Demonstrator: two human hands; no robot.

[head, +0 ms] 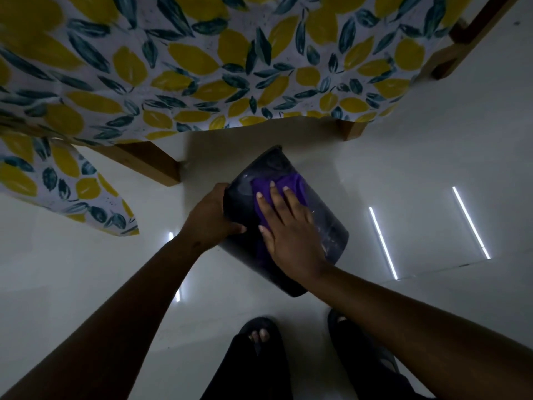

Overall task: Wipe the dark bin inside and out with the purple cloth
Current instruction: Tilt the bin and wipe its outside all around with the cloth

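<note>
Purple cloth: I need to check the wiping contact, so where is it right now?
In the head view, centre frame, the purple cloth lies pressed under the right hand against the tilted dark bin's outer wall.

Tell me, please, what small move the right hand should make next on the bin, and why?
Probably slide the right hand with the purple cloth toward the far end of the dark bin. The cloth lies flat under the palm on the outer side, the left hand steadies the bin, and that far part looks not yet covered.
</note>
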